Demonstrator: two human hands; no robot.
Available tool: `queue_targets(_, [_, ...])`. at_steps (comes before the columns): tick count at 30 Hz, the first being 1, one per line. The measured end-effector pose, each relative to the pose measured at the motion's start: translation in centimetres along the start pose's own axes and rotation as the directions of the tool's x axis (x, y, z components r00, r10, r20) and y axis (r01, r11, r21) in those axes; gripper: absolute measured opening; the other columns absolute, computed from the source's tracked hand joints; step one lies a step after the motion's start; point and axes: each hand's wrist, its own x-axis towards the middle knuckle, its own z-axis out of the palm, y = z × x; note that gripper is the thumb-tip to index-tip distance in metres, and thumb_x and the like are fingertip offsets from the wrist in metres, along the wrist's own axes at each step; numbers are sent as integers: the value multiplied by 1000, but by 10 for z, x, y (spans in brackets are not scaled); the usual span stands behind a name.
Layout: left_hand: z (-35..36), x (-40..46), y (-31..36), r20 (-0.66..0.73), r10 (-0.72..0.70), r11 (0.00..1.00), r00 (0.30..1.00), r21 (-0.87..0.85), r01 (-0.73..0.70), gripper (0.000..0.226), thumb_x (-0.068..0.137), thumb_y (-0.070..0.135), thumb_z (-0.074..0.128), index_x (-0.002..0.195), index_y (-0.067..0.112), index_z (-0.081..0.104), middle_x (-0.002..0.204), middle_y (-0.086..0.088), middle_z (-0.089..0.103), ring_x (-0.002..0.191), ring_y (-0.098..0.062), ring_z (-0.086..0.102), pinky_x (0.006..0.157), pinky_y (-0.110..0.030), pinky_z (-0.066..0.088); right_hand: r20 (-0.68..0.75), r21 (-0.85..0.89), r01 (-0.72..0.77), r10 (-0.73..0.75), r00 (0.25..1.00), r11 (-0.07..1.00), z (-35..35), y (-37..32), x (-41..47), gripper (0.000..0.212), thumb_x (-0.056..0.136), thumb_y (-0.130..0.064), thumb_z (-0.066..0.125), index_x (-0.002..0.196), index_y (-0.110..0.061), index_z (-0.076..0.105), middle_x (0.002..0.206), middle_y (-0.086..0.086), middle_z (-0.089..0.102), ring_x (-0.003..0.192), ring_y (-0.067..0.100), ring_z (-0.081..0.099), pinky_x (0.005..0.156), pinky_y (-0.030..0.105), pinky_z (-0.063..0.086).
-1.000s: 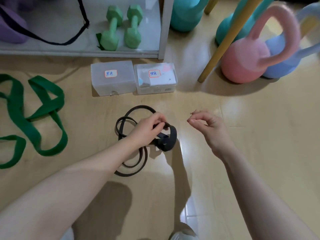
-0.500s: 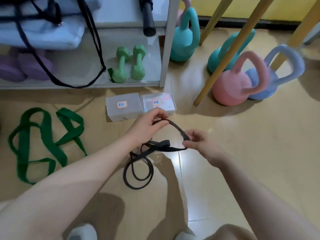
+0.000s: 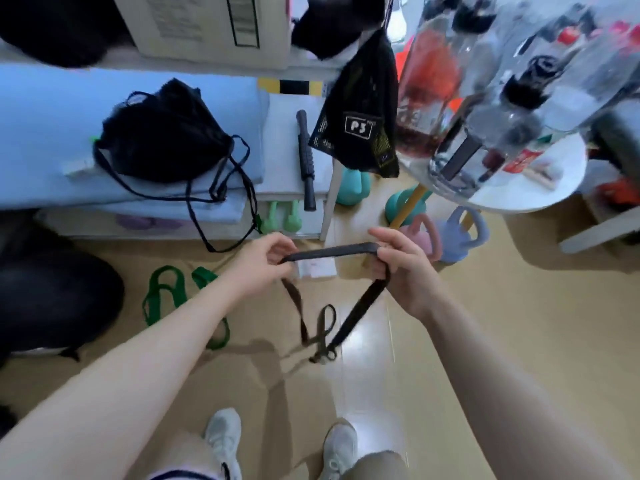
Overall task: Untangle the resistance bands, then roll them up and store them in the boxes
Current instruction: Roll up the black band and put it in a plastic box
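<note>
Nearest the camera: two pale grey sneakers (image 3: 221,441) planted on the glossy tan floor (image 3: 485,358), both forearms reaching forward over them.

Left hand (image 3: 258,263) and right hand (image 3: 398,268) were raised side by side at about the same height, roughly equally near the work. Left hand pinched one end of the top span of the flat black rubber resistance band (image 3: 332,251) between thumb and curled fingers. Right hand gripped the other end, fingers wrapped round it where the strap folded downward.

Between the hands the band ran taut and nearly level, long axis left to right. Below them it hung as two legs converging to a small twisted knot of loops, which dangled near the floor between and ahead of the feet. So the tangle lay straight down from the hands, a little closer to the right leg of the strap. Judgement: untangling step, early in the task; the lower twist needs opening before any rolling.

Farther out, the wide green fabric resistance band (image 3: 162,292) lay slack on the floor to the left, well apart from the hands. A translucent plastic storage box (image 3: 318,268) showed just behind the black span, largely hidden. Beyond: pink kettlebell (image 3: 424,237), lavender-blue kettlebell (image 3: 460,237), green dumbbells (image 3: 282,220) on the white shelf (image 3: 325,202).
</note>
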Motion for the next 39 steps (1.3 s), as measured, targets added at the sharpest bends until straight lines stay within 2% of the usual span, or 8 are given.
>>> queue_targets(7, [-53, -54, 127, -151, 13, 953, 988, -297, -58, 20, 80, 13, 71, 95, 22, 61, 95, 9, 63, 87, -3, 59, 70, -7, 44, 43, -414, 74, -61, 997, 907, 26, -119, -40, 25, 76, -8, 61, 96, -24, 65, 93, 1, 57, 87, 16, 52, 81, 29, 42])
queue_targets(11, [-52, -77, 150, 7, -8, 995, 1000, -102, 8, 32, 78, 14, 72, 107, 25, 62, 98, 14, 63, 87, 4, 58, 69, -5, 41, 60, -599, 106, -87, 994, 794, 20, -135, -55, 25, 85, -5, 59, 93, -27, 67, 97, 1, 60, 91, 16, 53, 81, 27, 42])
queue_targets(15, [-37, -94, 133, 119, -127, 974, 985, 202, 101, 23, 80, 13, 65, 100, 25, 63, 94, 3, 66, 87, -14, 64, 72, -23, 48, 92, -519, -6, 63, 994, 855, 17, -132, -63, 22, 76, -9, 66, 92, -22, 73, 88, 9, 59, 80, 29, 44, 71, 37, 36])
queue_targets(21, [-26, -107, 119, -177, -65, 997, 982, 39, 73, 21, 81, 9, 67, 96, 25, 66, 91, 8, 67, 88, -9, 61, 76, -24, 45, 195, -344, -108, 183, 964, 933, 13, -132, -70, 47, 80, 11, 37, 96, -17, 72, 82, 1, 65, 78, 14, 59, 80, 30, 43])
queue_targets(25, [-33, -104, 132, -350, -37, 998, 936, -62, 16, 24, 81, 8, 68, 94, 28, 63, 91, 13, 65, 90, -10, 60, 81, -23, 45, 178, -610, 35, 94, 980, 791, 21, -143, -74, 38, 86, 12, 50, 101, -21, 65, 86, -4, 69, 82, 9, 64, 84, 25, 50])
queue_targets(29, [-42, -106, 140, -369, 10, 996, 930, -83, -43, 29, 85, 9, 63, 107, 27, 60, 100, 10, 63, 99, -12, 59, 87, -27, 46, 92, -505, 21, 29, 995, 863, 41, -156, -81, 23, 86, 7, 56, 89, -14, 65, 68, -5, 65, 59, 1, 63, 57, 11, 49])
queue_targets(34, [-48, -110, 121, -361, -39, 997, 932, -72, 14, 38, 87, 5, 60, 120, 21, 55, 116, 1, 60, 111, -16, 56, 101, -36, 44, 151, -285, 15, 30, 988, 958, 74, -164, -82, 16, 87, 4, 55, 100, -3, 62, 78, 6, 64, 73, 13, 64, 62, 16, 53])
queue_targets(39, [-42, -123, 97, -326, -126, 986, 937, -145, 82, 31, 88, 1, 57, 112, 20, 58, 101, 9, 63, 104, -12, 59, 101, -34, 45, 159, -405, 16, 53, 986, 914, 102, -144, -73, 17, 83, 1, 64, 97, -8, 62, 86, 7, 65, 78, 15, 66, 79, 27, 53])
